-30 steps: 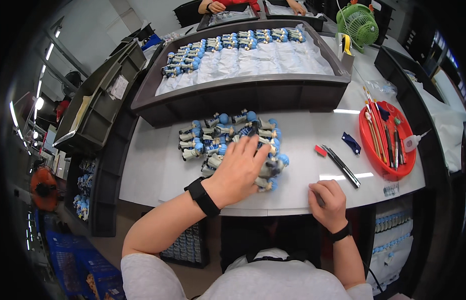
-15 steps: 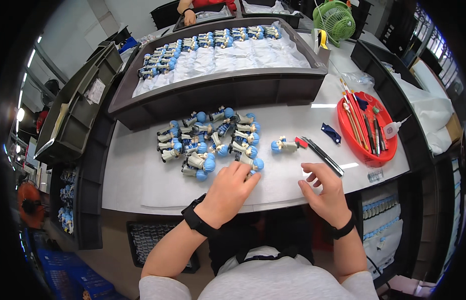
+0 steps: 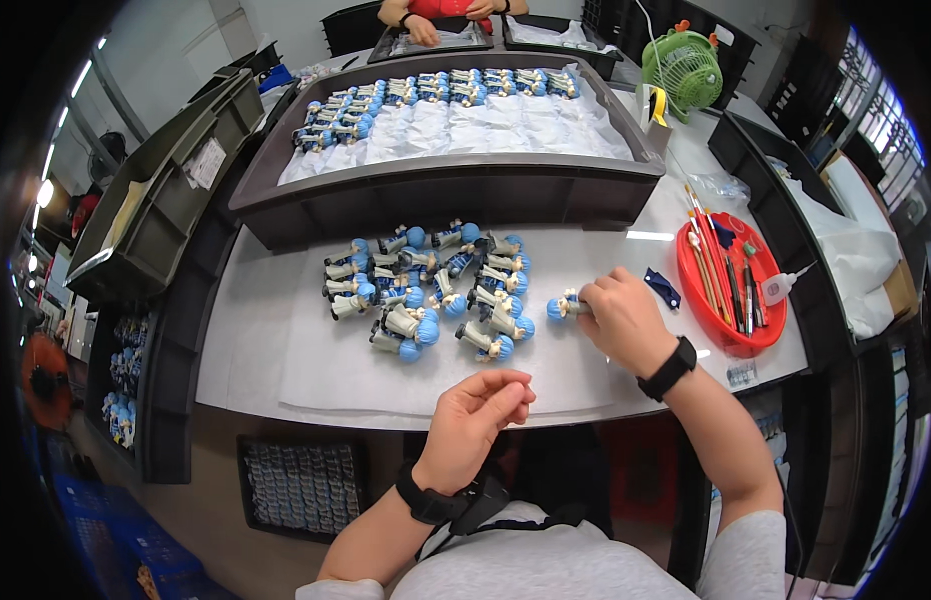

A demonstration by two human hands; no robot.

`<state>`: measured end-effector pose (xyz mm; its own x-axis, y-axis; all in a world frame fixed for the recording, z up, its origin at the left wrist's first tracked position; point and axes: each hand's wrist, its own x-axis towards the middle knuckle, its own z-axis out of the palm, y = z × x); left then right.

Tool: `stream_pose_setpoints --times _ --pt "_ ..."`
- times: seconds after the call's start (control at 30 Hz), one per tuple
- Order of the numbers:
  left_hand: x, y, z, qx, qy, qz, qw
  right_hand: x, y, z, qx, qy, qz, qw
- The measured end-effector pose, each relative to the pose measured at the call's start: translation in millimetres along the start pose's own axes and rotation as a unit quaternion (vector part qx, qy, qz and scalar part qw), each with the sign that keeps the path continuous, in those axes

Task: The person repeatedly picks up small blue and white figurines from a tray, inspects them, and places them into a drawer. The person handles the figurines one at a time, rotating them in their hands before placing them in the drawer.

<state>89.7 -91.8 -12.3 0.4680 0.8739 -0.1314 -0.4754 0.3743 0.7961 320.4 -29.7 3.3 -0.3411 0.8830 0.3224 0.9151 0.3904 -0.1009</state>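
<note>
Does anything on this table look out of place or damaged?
Nothing looks spilled or broken. One blue-haired figurine lies apart at the right hand, away from the loose cluster. The cluster lies at mixed angles, unlike the neater rows in the big tray.

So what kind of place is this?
Probably a toy workshop or factory: lots of matching blue-haired figurines on the table, a big crate holding more, and a red tray of paintbrushes.

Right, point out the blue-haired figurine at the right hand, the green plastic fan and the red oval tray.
Blue-haired figurine (image 3: 557, 310), head view, on its hair.
Green plastic fan (image 3: 685, 72), head view, on its grille.
Red oval tray (image 3: 750, 343), head view, on its near wall.
</note>
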Motion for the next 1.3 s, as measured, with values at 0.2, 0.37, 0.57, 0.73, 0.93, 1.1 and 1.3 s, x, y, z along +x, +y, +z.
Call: stream_pose_setpoints --times 0.2,0.37,0.57,0.73,0.93,1.1,1.3 --pt "9.1 -12.5 9.3 -0.032 0.090 -0.021 0.995 -47.0 -72.5 -14.7 0.240 0.111 0.107 0.958" --pt "17.2 -26.5 -1.7 -0.026 0.014 -0.035 0.999 -76.8 -96.1 -1.1 0.389 0.162 0.161 0.893" --pt "21.0 -24.0 1.3 -0.027 -0.009 -0.039 0.999 -101.4 -90.7 9.6 0.833 0.026 0.299 0.464" --pt "22.1 -25.7 -0.8 -0.033 -0.003 -0.040 0.999 -103.8 -92.3 13.4 0.820 0.013 0.311 0.481" --pt "20.1 -22.5 2.1 -0.007 0.001 -0.049 0.999 -105.0 -96.8 15.4 0.738 0.104 0.283 0.604" --pt "16.6 -25.7 -2.4 0.120 -0.002 -0.019 0.993 -109.3 -101.0 27.3 0.518 0.205 0.213 0.803" --pt "19.5 -29.7 -0.7 0.037 -0.002 -0.003 0.999 -107.8 -100.9 33.1 0.460 0.295 0.164 0.821"
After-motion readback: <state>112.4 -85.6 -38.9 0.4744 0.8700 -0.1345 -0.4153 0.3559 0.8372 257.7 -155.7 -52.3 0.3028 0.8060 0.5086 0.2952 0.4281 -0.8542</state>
